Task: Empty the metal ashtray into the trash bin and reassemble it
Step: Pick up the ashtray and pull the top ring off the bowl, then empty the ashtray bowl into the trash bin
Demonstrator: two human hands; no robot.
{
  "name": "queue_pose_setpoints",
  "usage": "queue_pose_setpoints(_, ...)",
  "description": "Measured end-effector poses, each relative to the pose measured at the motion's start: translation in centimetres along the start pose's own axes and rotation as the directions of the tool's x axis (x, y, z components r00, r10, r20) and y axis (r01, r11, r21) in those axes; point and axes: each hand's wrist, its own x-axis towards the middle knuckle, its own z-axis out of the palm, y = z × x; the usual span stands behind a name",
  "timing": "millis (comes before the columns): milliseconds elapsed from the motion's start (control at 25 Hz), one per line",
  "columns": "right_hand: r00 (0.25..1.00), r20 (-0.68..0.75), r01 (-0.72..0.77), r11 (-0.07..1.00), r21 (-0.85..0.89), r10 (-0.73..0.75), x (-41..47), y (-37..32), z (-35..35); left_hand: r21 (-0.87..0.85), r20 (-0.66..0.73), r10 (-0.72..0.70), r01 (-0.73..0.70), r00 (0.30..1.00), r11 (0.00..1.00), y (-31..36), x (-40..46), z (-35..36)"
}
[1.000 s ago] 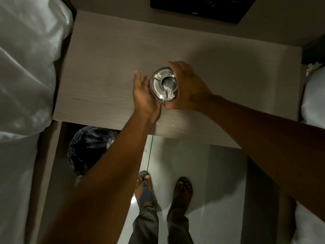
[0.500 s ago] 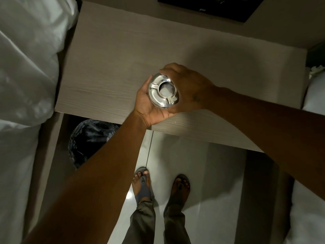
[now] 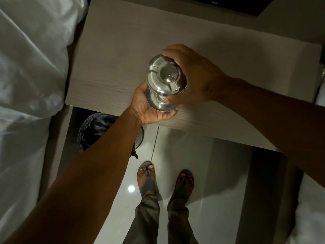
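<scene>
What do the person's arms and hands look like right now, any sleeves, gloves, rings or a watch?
Both forearms are bare as far as the head view shows them: no sleeves reach the frame. The left hand and right hand are ungloved, with no ring or watch visible. A small dark mark sits on the back of the right hand; the dim light hides what it is.

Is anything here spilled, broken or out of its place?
Small pale specks lie on the wooden table near its front edge, beside the left hand; possibly spilled ash. Nothing looks broken.
</scene>
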Motion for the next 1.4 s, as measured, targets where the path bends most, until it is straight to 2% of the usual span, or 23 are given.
queue_pose_setpoints(120,0.989,-0.098,-0.110,0.994,0.013,0.111,-0.7,1.3,0.9,-0.048,0.098,-0.040,0.045,0.994,0.998,-0.7,-1.5,-1.5)
queue_pose_setpoints(280,0.933,-0.094,-0.346,0.938,0.030,0.348,-1.3,3.2,4.3,-0.072,0.254,-0.056,0.077,0.966,0.994,-1.7,-3.4,-2.1)
queue_pose_setpoints(440,0.926,-0.117,-0.358,0.933,0.044,0.360,-0.9,3.0,5.9,-0.089,0.301,-0.032,0.062,0.953,0.994,-2.1,-4.1,-3.0)
queue_pose_setpoints(800,0.918,-0.064,-0.396,0.914,-0.083,0.392,-0.1,2.4,8.0,-0.090,0.253,0.008,0.016,0.968,0.996,-1.7,-5.0,-3.9)
queue_pose_setpoints(960,0.916,-0.009,-0.401,0.912,-0.082,0.402,-0.5,2.6,7.7,-0.125,0.250,0.034,-0.003,0.968,0.992,-2.0,-5.0,-3.8)
queue_pose_setpoints(1080,0.852,0.114,-0.499,0.859,-0.117,0.511,-2.6,2.7,6.8,-0.112,0.159,0.111,-0.094,0.981,0.989,-2.2,-6.8,-3.8)
queue_pose_setpoints(1160,0.835,0.183,-0.473,0.846,-0.246,0.519,-3.8,2.8,6.9,-0.130,-0.003,0.200,-0.198,0.980,0.971,-2.9,-9.1,-4.3)
queue_pose_setpoints(1280,0.831,0.209,-0.451,0.844,-0.291,0.516,-3.8,2.7,7.7,-0.202,-0.229,0.321,-0.367,0.919,0.908,-4.6,-13.5,-6.7)
queue_pose_setpoints(1400,0.828,0.198,-0.458,0.836,-0.303,0.525,-3.5,2.8,8.2,-0.175,-0.438,0.364,-0.475,0.822,0.862,-6.6,-16.3,-8.9)
